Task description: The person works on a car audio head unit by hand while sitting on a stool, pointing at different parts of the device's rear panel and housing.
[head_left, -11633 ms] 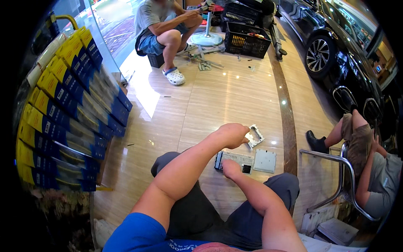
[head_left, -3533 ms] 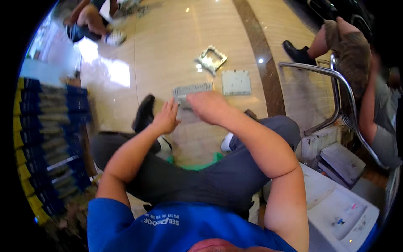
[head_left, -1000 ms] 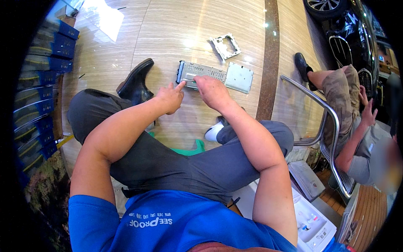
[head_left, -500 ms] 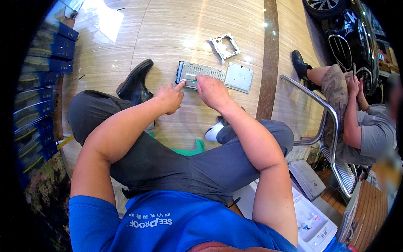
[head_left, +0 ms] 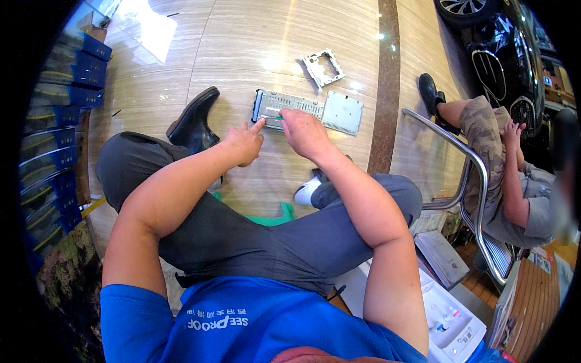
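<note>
A flat silver metal unit with slotted holes (head_left: 293,102), perhaps a car stereo, lies on the floor in front of me. My right hand (head_left: 304,133) is closed around a slim tool with a green handle, apparently a screwdriver (head_left: 279,117), whose shaft points left across the unit's near side. My left hand (head_left: 243,142) reaches its index finger to the near left corner of the unit, and its other fingers are loosely curled. A silver metal plate (head_left: 342,112) lies right against the unit's right end.
A white open frame (head_left: 313,72) lies beyond the plate. My shoes and a green stool edge (head_left: 275,218) are close below. On the right are a metal-tube chair (head_left: 481,175), a seated person (head_left: 511,169) and a black car (head_left: 496,72). Blue boxes (head_left: 72,97) stack up on the left.
Both hands keep nearly the same place at the unit. The seated person on the right has shifted their arms and lowered their hands slightly.
</note>
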Demonstrator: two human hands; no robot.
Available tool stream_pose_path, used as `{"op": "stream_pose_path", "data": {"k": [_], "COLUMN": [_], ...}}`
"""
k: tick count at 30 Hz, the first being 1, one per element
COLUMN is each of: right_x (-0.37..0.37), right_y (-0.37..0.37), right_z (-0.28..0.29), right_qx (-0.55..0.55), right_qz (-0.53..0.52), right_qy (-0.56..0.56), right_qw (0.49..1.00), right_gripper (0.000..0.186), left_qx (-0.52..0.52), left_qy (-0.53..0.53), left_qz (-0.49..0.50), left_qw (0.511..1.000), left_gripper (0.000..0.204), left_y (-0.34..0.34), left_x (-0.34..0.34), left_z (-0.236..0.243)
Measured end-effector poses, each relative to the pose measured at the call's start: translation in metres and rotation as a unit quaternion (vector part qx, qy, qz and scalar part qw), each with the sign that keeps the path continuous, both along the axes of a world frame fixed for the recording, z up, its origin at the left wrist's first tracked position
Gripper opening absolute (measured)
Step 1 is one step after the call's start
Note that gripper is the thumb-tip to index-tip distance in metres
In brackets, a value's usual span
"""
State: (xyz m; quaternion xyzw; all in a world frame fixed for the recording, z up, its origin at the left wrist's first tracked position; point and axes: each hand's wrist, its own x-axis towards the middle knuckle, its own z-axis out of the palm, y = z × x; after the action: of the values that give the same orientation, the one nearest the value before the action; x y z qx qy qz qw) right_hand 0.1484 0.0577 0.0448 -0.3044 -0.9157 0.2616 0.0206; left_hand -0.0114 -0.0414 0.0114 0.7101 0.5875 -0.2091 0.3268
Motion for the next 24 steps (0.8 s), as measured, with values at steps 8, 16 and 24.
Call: {"op": "stream_pose_path", "data": {"k": [8, 16, 24], "right_x": [-0.001, -0.002, -0.002], "right_y": [0.000, -0.001, -0.001], "right_z": [-0.002, -0.005, -0.011], "right_qx": [0.004, 0.008, 0.011], "right_qz": [0.000, -0.023, -0.056], "right_qy": [0.008, 0.009, -0.004], "right_qw": [1.000, 1.000, 0.998], "right_gripper": [0.014, 0.015, 0.018], "left_qx": [0.002, -0.009, 0.007], "left_qy": [0.006, 0.000, 0.002], "left_qz": [-0.001, -0.004, -0.002], "left_qw": [1.000, 1.000, 1.000], "left_gripper": [0.053, 0.053, 0.052], "left_y": [0.000, 0.002, -0.001], "left_x": [0.000, 0.000, 0.001], "left_z": [0.001, 0.001, -0.001]}}
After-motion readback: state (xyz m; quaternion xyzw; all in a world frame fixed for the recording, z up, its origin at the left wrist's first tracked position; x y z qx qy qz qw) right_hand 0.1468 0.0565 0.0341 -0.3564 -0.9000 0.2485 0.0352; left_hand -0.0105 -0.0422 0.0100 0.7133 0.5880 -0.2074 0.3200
